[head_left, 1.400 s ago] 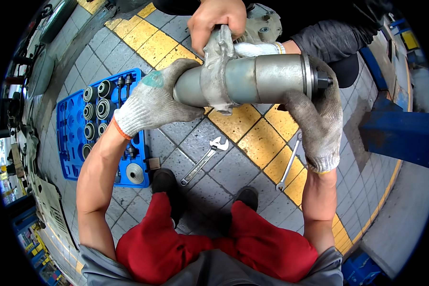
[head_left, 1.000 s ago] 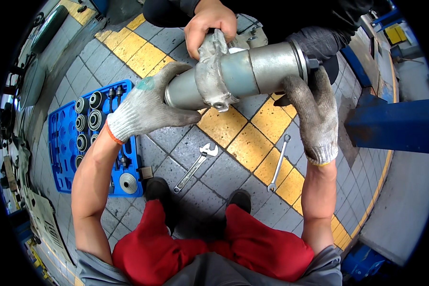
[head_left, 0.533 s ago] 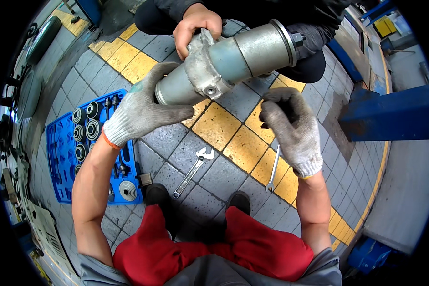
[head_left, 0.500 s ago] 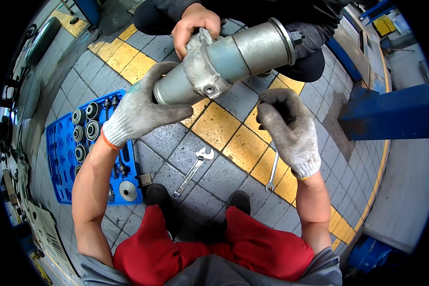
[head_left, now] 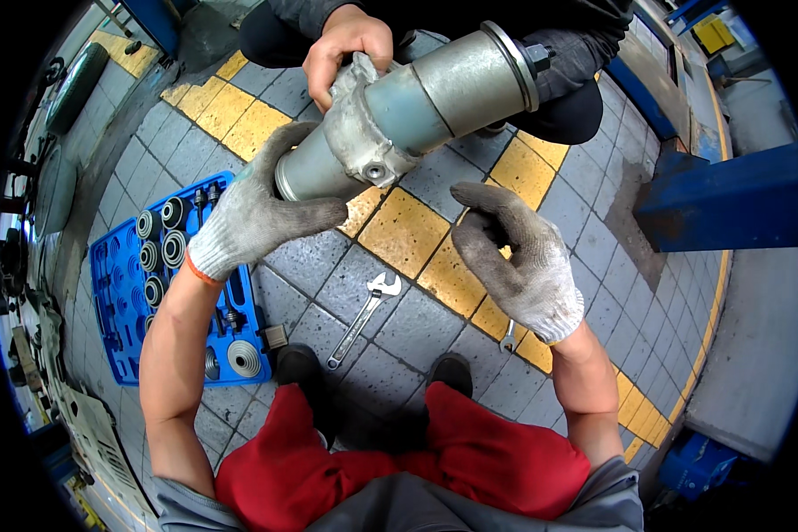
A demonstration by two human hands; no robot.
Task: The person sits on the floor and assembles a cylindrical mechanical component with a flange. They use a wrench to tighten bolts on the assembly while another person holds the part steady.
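Over tiled floor (head_left: pixel 426 330), the left hand (head_left: pixel 262 202) grips the metal cylinder (head_left: pixel 410 111) between thumb and fingers, likely for support; the right hand (head_left: pixel 525 259), apart from it, seems empty, fingers loosely parted.

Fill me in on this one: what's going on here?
A person in work gloves cups one end of a thick metal cylinder in the left hand; a rough metal collar sits around it. A co-worker's bare hand grips that collar. The right hand is apart from the cylinder, half curled, nothing visible in it. An adjustable wrench and a second, partly hidden wrench lie on the tiles, with an open blue case to the left.
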